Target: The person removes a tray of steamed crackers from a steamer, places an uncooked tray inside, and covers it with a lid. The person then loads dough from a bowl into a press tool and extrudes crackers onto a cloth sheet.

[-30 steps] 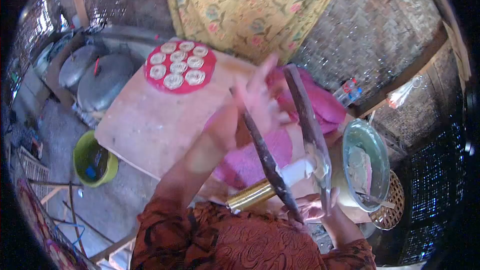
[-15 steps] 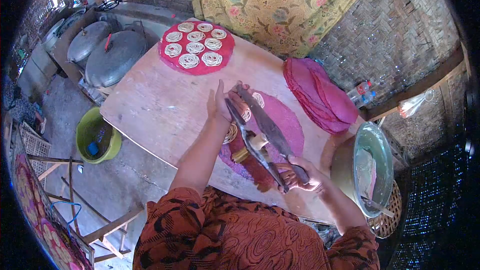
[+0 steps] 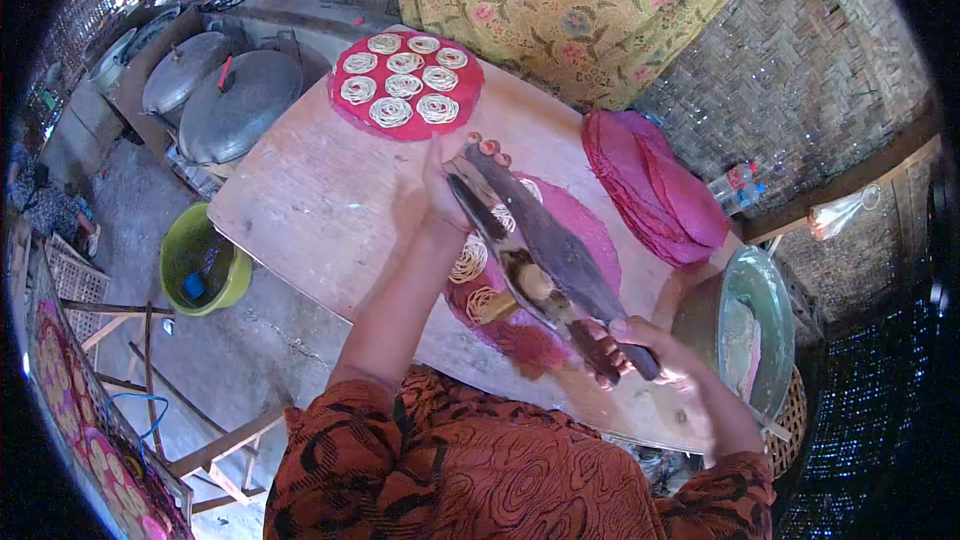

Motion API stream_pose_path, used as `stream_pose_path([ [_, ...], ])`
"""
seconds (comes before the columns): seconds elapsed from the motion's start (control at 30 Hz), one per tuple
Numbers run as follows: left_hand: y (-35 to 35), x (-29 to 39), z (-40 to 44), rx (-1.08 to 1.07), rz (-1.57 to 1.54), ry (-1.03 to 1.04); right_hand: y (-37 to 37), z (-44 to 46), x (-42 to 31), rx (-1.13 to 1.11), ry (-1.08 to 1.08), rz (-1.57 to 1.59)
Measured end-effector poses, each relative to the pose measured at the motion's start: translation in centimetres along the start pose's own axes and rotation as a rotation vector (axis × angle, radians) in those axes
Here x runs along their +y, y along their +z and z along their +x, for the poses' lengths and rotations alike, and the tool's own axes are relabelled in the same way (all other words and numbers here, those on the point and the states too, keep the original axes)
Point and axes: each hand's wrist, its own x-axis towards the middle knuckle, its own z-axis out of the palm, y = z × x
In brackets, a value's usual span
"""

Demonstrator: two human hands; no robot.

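Note:
A dark wooden press with two long arms spans both my hands above the table. My left hand wraps round its upper end, and my right hand grips the lower end. Between the arms shows the pale end of a plunger, with part of a brass cylinder below. Under the press lies a pink round mat with several coils of pale strands along its left side. Farther back, a red round mat bears several white coiled rounds.
Folded pink mats lie at the table's right edge. Beside the table stand a green basin holding pale dough and a green tub. Large lidded pots are at the left. Plastic bottles stand behind the mats.
My left hand has come down from the air onto the press's upper end. The press arms have closed together over the brass cylinder, and the press has moved over the near pink mat.

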Motion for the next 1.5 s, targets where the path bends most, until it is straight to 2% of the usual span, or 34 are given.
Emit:
stream_pose_path([
  [0.07, -0.2, -1.0, 0.3, 0.094, -0.006, 0.053, -0.9, -0.1, -0.1, 0.02, 0.001, -0.024],
  [0.17, -0.7, -0.5, 1.9, 0.114, 0.055, 0.079, -1.8, 0.8, 0.4, 0.025, -0.041, -0.065],
  [0.3, 0.8, 1.3, 1.3, 0.071, 0.059, 0.066, -0.4, 2.0, 0.8, 0.078, -0.125, -0.047],
  [0.37, 1.7, 1.3, 0.0, 0.063, 0.083, 0.049, 0.0, 2.0, 1.1, 0.014, -0.101, -0.063],
  [0.43, 2.5, 0.6, -1.4, 0.195, 0.114, 0.069, 0.1, 1.4, 1.3, -0.029, -0.101, -0.027],
  [0.5, 0.5, -0.3, -1.6, 0.21, 0.107, 0.097, -0.4, 1.0, 1.5, -0.046, -0.062, -0.026],
  [0.6, -2.1, -1.3, -1.0, 0.393, 0.064, 0.127, -1.6, 1.8, 2.5, 0.018, -0.056, -0.071],
  [0.7, -2.0, -1.0, -0.2, 0.487, 0.099, 0.124, -2.4, 3.9, 4.0, 0.051, -0.082, -0.162],
  [0.77, -1.9, 0.1, -0.2, 0.423, 0.134, 0.107, -1.6, 5.5, 5.3, 0.169, -0.085, -0.077],
  [0.83, -1.5, 1.2, -0.2, 0.367, 0.177, 0.089, -1.4, 6.6, 5.3, 0.084, -0.129, -0.092],
  [0.93, -0.3, 2.2, 0.5, 0.121, 0.166, 0.056, -1.6, 7.2, 4.8, -0.006, -0.128, -0.149],
  [0.97, 0.3, 2.4, 1.2, 0.122, 0.171, 0.056, -2.2, 6.9, 4.2, -0.01, -0.132, -0.147],
  [1.03, 1.4, 2.1, 2.5, 0.126, 0.223, 0.092, -3.1, 5.9, 2.8, -0.122, -0.099, 0.053],
  [1.07, 3.9, 0.9, 2.9, 0.216, 0.259, 0.134, -3.0, 5.3, 1.9, -0.071, -0.085, 0.024],
  [1.1, 3.1, 0.6, 3.3, 0.216, 0.259, 0.132, -3.1, 5.0, 1.1, -0.069, -0.086, 0.025],
  [1.17, 0.4, 0.4, 4.5, 0.064, 0.189, 0.039, -4.1, 4.5, 0.0, 0.082, -0.037, -0.048],
  [1.3, -5.8, -1.8, 5.2, 0.165, 0.12, 0.122, -6.1, 5.2, -0.5, 0.131, 0.086, -0.115],
  [1.33, -5.8, -2.2, 5.4, 0.246, 0.062, 0.133, -6.4, 5.4, -0.9, 0.138, 0.083, -0.114],
  [1.4, -5.6, -1.5, 6.2, 0.203, 0.082, 0.138, -6.7, 5.9, -1.4, 0.181, 0.038, -0.245],
  [1.5, -4.2, -0.3, 7.0, 0.168, 0.124, 0.156, -6.3, 6.7, -1.3, 0.186, -0.013, -0.247],
])
